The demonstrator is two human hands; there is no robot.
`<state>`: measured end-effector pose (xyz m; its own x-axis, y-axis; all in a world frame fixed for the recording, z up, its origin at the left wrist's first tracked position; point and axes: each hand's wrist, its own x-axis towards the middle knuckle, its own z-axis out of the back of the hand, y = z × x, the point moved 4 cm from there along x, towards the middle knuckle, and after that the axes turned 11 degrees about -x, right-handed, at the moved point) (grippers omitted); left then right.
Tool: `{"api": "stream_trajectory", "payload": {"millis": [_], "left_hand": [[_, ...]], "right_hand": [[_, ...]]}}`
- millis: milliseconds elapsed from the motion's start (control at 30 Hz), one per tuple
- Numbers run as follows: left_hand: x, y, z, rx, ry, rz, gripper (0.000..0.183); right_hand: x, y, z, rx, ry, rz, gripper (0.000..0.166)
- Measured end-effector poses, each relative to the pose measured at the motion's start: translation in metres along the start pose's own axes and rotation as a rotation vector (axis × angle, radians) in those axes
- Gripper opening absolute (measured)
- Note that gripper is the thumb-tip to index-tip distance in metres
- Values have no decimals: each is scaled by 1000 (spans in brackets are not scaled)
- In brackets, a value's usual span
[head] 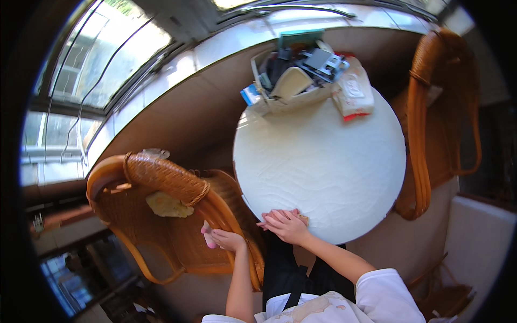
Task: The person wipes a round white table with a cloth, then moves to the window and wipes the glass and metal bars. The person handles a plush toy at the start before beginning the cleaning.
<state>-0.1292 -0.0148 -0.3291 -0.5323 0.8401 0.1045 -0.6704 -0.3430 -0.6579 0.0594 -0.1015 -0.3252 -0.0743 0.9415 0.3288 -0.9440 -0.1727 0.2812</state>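
Note:
My right hand [287, 229] presses down on a crumpled pink cloth [282, 214] at the near left edge of a round white table [323, 161]. Parts of the cloth stick out beyond the fingers. Beside the curved arm of a rattan chair [218, 210], my left hand [229, 241] holds a small pink-and-white item [208, 235], possibly a piece of fabric. The fingers partly hide this item, so its exact kind is unclear.
At the table's far side stand a cream bin [297, 101] heaped with boxes and devices, and a pack of wipes [353, 91]. A second rattan chair [420, 121] stands at right. A pale yellow cushion or cloth [169, 204] lies on the left chair. Windows [109, 52] line the far left.

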Motion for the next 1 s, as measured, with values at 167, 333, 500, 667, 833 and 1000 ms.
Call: {"api": "stream_trajectory", "payload": {"millis": [167, 333, 500, 667, 833, 1000], "left_hand": [[1, 5, -4, 16, -89, -7, 40], [0, 15, -2, 45, -73, 37, 38], [-1, 14, -4, 46, -79, 20, 38], [0, 20, -2, 61, -47, 5, 38], [0, 10, -5, 57, -83, -30, 39], [-1, 1, -4, 45, -64, -36, 39]], "right_hand": [[105, -46, -21, -5, -72, 159, 28], [167, -121, -24, -110, -130, -303, 31], [128, -165, 2, -128, -27, -336, 33], [46, -232, 52, -327, -158, -510, 34], [39, -236, 35, -674, -33, -925, 39], [109, -192, -1, -675, -37, -871, 43]]}}
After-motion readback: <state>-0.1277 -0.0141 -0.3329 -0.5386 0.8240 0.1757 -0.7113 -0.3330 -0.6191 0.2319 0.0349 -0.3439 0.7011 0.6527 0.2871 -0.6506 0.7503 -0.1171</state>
